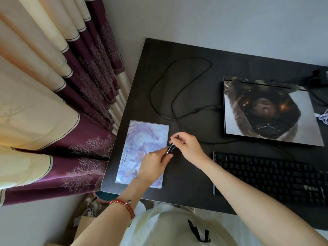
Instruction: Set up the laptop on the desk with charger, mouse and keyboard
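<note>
One pale blue printed mouse pad (142, 150) lies at the left edge of the dark wooden bench (186, 82), its near corner close to the bench's rounded front corner, and cream-and-purple curtains (53, 86) hang just beyond that edge. The left hand (154, 161), with a red bead bracelet (124, 206) on its wrist, lies over the pad's right half, its fingertips pinched on the lower end of one small glossy black object (171, 148). What the object is cannot be told. The right hand (186, 144), just right of the left hand, pinches the object's upper end, so both hands grasp it above the pad's right edge.

One thin black cable (177, 82) loops over the open bench beyond the hands and runs to the left side of one closed laptop (269, 112) with a printed picture on its lid, lying well to the right of and beyond the right hand. One black keyboard (269, 176) lies to the right of the right forearm, nearer than the laptop, running out of view at the right. Bare bench surface lies between the hands and the keyboard and around the cable loops.
</note>
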Motion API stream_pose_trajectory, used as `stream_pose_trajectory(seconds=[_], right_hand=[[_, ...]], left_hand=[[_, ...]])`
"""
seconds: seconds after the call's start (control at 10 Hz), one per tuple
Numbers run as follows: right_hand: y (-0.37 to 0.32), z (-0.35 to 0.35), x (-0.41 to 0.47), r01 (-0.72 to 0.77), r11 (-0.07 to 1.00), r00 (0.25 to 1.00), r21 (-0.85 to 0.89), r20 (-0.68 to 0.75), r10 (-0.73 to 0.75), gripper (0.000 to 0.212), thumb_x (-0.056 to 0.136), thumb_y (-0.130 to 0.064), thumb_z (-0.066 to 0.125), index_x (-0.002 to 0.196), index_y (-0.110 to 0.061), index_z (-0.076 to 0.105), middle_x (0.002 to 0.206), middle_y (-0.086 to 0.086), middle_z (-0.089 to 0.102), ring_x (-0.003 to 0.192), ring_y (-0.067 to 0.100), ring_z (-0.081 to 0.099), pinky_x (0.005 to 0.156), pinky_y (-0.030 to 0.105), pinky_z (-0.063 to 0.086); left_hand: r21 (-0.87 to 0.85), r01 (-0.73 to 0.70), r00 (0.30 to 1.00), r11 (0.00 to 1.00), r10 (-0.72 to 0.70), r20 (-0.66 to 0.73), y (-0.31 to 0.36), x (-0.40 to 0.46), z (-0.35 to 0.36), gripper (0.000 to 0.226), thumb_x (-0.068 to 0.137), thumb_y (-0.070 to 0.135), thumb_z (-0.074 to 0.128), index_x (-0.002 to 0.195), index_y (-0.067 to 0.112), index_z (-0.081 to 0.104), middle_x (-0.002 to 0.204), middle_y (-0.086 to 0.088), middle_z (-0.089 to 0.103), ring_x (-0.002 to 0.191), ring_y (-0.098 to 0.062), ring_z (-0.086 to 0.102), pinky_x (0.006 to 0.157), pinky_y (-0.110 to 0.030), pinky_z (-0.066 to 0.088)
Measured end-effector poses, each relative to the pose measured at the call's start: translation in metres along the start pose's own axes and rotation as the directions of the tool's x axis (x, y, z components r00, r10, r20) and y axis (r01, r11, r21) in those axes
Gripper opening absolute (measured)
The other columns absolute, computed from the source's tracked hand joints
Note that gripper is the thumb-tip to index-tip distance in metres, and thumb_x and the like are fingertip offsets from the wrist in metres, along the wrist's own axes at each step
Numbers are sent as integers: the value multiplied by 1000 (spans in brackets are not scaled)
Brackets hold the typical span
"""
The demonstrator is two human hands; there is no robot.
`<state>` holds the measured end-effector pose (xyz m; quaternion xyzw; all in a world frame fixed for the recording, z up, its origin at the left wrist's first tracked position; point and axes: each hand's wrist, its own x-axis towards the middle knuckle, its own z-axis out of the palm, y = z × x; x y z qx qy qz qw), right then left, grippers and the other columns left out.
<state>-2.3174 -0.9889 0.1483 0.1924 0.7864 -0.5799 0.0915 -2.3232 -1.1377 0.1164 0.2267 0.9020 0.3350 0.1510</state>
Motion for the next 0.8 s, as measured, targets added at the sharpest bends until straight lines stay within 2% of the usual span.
stream_pose_trajectory(seconds=[0.1, 0.2, 0.3, 0.4, 0.5, 0.6, 0.7, 0.8], right_hand=[[4, -8, 5, -19, 1000, 995, 1, -97, 19, 14, 89, -8, 51, 96, -3, 63, 79, 6, 65, 66, 9, 56, 75, 32, 48], [16, -18, 16, -97, 991, 982, -95, -172, 80, 23, 91, -11, 48, 110, -1, 59, 80, 6, 64, 63, 12, 53, 77, 35, 47], [26, -10, 22, -199, 958, 976, -204, -132, 175, 31, 92, -15, 48, 120, -4, 54, 94, 11, 67, 80, 21, 58, 87, 38, 48], [26, 7, 27, -215, 948, 977, -234, -56, 208, 42, 93, -13, 47, 134, -8, 42, 104, 10, 58, 107, 33, 57, 99, 43, 43], [25, 18, 24, -164, 937, 986, -309, -27, 164, 51, 93, -8, 42, 142, -10, 30, 124, 13, 49, 120, 29, 49, 104, 35, 37], [31, 22, 11, -102, 941, 990, -321, 56, 127, 48, 93, -5, 39, 140, -10, 33, 141, 12, 37, 122, 27, 47, 107, 33, 34], [37, 28, -4, -89, 957, 977, -277, 164, 139, 48, 92, -4, 38, 139, -13, 35, 142, 10, 38, 112, 21, 50, 106, 36, 39], [32, 19, -4, -124, 960, 984, -250, 91, 150, 48, 94, -10, 39, 141, -17, 32, 141, 10, 42, 115, 21, 53, 99, 24, 37]], left_hand=[[147, 21, 996, 989, -8, -86, -7, 0, 5, 43, 86, 43, 57, 124, 23, 56, 115, -2, 66, 112, -24, 56, 93, -37, 39], [357, 216, 976, 909, -206, -67, -28, -2, 6, 60, 88, 51, 45, 143, 34, 25, 153, -5, 24, 142, -30, 13, 112, -55, 9], [453, 253, 953, 855, -301, 36, -52, -8, 13, 67, 89, 59, 33, 144, 40, 1, 157, -4, -8, 142, -31, -17, 112, -55, -7], [468, 223, 955, 855, -289, 73, -64, -12, 17, 69, 88, 62, 28, 142, 44, -11, 156, -3, -19, 137, -28, -31, 110, -53, -15], [465, 223, 952, 857, -294, 85, -69, -11, 19, 70, 87, 64, 26, 133, 49, -25, 152, 1, -28, 128, -22, -42, 107, -52, -20], [464, 226, 954, 857, -291, 71, -72, -11, 21, 70, 86, 66, 25, 127, 52, -30, 144, 6, -35, 125, -20, -46, 107, -51, -21], [473, 233, 950, 850, -303, 76, -74, -13, 22, 69, 84, 68, 19, 124, 54, -36, 141, 7, -40, 122, -18, -51, 105, -50, -23], [469, 209, 958, 858, -275, 77, -73, -12, 24, 67, 83, 70, 15, 124, 55, -36, 140, 9, -42, 121, -17, -52, 105, -49, -24]])
